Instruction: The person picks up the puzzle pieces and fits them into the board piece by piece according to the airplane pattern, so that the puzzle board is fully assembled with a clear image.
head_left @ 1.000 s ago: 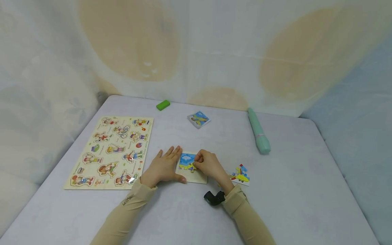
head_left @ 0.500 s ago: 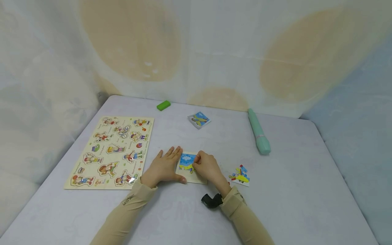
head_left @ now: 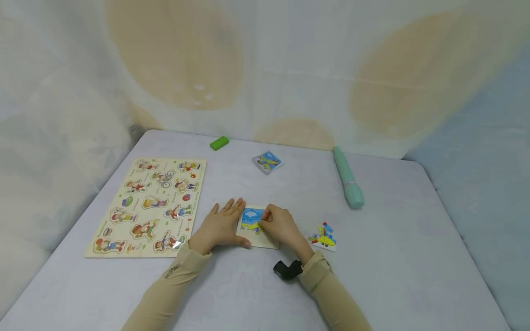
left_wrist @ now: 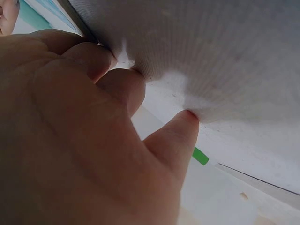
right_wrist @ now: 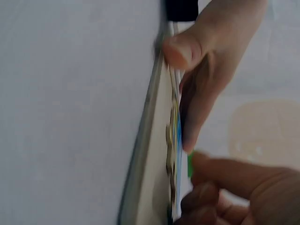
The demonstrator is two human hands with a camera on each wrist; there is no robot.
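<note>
In the head view a small wooden puzzle board (head_left: 265, 241) lies in front of me, its upper part filled with blue and yellow jigsaw pieces (head_left: 251, 216). My left hand (head_left: 219, 230) rests at the board's left side with fingers spread, and its thumb lies along the lower left edge. Over the right part of the board, my right hand (head_left: 282, 226) has thumb and curled fingers pinched together at a yellow jigsaw piece (head_left: 260, 228), which they mostly cover. The right wrist view shows the board (right_wrist: 152, 122) edge-on between both hands.
Loose jigsaw pieces (head_left: 324, 236) lie right of my right wrist. A large picture board (head_left: 142, 207) is at the left. Farther back are a green block (head_left: 219, 143), a small airplane picture (head_left: 267, 162) and a mint-green tapered object (head_left: 348, 179).
My right fingers have shifted slightly on the board, and the yellow piece by them now sits closer against the filled pieces. The left hand keeps its place.
</note>
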